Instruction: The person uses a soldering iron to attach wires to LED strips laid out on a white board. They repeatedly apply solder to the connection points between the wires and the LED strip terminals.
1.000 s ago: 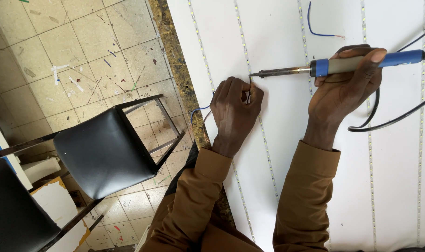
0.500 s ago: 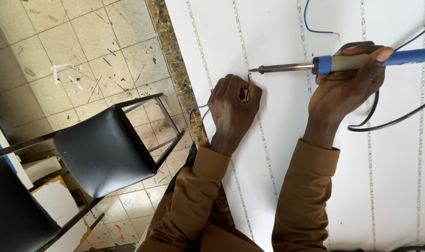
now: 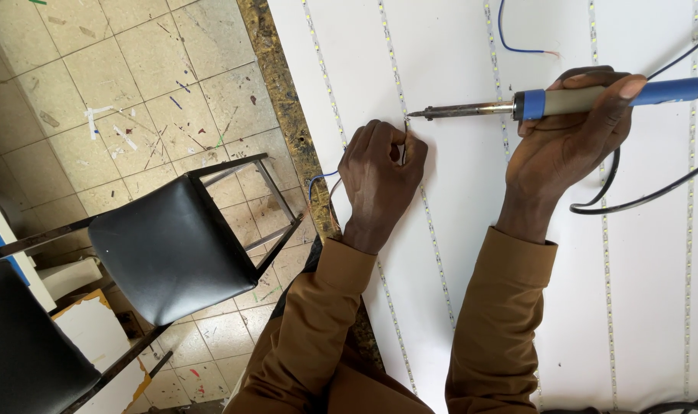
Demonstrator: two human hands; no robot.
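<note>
At far left, a black-seated chair is standing on a paint-flecked tiled floor, with a second dark seat showing in the bottom corner. I am watching from the head camera as the worn wooden edge of the bench is running down beside the chair, and a white panel is lying across it, lined with thin light strips.

My left hand is resting on the panel over one strip, its fingers drawn together and pinching a thin wire that is standing up just at the strip. A blue wire is curling out from under the wrist at the panel's edge.

The metal tip of the soldering iron is touching, or all but touching, the top of that pinched wire. My right hand is gripping the iron's blue and tan handle, fingers clamped around it, near the panel's upper right. Its black cord is looping below the hand. Another loose blue wire is lying above the iron.
</note>
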